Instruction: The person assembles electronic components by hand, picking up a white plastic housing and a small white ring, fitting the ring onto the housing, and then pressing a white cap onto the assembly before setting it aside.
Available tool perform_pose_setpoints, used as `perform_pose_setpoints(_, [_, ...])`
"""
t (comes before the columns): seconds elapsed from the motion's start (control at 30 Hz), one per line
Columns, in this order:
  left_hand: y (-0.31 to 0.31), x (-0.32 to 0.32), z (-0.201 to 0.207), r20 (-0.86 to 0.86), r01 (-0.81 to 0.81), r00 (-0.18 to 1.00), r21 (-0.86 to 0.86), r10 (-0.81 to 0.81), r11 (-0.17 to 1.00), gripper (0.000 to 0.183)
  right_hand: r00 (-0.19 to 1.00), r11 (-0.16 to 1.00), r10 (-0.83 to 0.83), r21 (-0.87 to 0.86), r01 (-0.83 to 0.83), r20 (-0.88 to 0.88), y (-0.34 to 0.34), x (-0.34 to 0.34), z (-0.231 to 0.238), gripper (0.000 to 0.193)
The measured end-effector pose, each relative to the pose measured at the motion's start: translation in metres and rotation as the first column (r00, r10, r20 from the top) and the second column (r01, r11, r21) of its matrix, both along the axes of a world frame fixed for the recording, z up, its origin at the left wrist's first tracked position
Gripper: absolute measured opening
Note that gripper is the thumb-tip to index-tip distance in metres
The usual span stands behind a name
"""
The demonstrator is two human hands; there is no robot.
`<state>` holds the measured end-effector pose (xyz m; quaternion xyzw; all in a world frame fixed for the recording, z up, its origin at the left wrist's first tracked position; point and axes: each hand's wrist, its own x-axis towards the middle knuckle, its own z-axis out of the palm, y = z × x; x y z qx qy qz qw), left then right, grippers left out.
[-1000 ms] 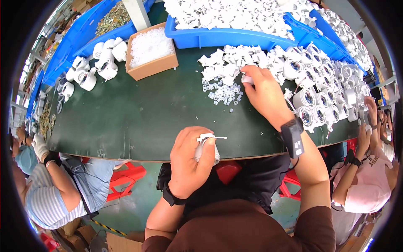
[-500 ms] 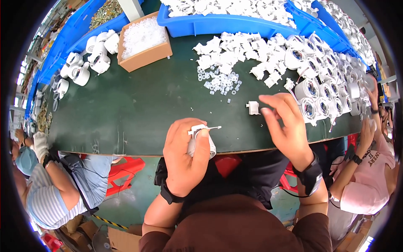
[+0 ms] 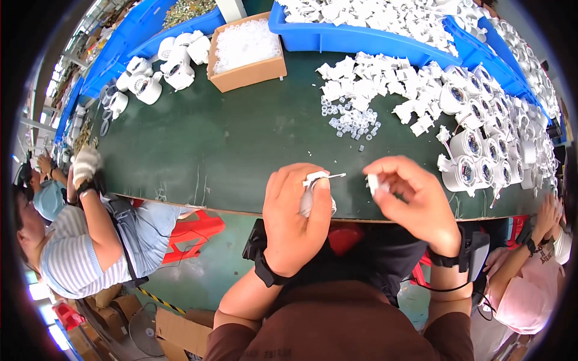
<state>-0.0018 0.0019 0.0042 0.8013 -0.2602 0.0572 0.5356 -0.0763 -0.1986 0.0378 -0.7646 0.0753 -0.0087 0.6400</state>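
My left hand is wrapped round a white cylindrical plastic housing at the table's front edge. A white piece with a thin arm sits on top of it, under my thumb, the arm pointing right. Just to the right, my right hand pinches a small white plastic part between thumb and fingers, apart from the housing. The fingers hide most of that part. Beyond my hands lie small clear plastic rings and a heap of white plastic parts.
White round housings with wires and circuit boards stand in rows at the right. Blue bins line the back, beside a cardboard box of clear pieces. More white housings lie far left. Co-workers sit on both sides.
My right hand has picked the small white part up off the table and moved it nearer my left hand. The whole view has shifted, with the table contents now further right.
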Motion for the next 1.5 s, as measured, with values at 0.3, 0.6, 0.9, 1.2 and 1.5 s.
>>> perform_pose_setpoints(0.3, [-0.005,0.001,0.002,0.057,0.065,0.996,0.044,-0.068,0.997,0.025,0.981,0.954,-0.131,0.289,0.085,0.143,0.058,0.003,-0.011,0.04])
perform_pose_setpoints(0.6, [-0.005,-0.002,-0.003,0.11,0.063,0.992,0.056,-0.069,0.996,0.033,0.961,0.962,-0.213,0.208,0.175,0.177,0.069,0.002,-0.02,0.043])
perform_pose_setpoints(0.9, [-0.008,-0.002,-0.01,0.206,0.069,0.975,0.089,-0.086,0.994,0.034,0.883,0.947,-0.314,0.052,0.317,0.349,0.085,-0.005,-0.039,0.044])
perform_pose_setpoints(1.2, [0.004,0.006,-0.011,0.253,0.13,0.957,0.066,-0.142,0.989,0.029,0.946,0.925,-0.266,0.323,0.197,0.184,0.07,-0.007,-0.034,0.03])
perform_pose_setpoints(1.5, [0.007,0.015,0.015,0.258,0.152,0.93,0.378,-0.261,0.913,0.03,0.942,0.843,-0.189,-0.446,0.3,0.276,0.002,0.034,-0.031,0.012])
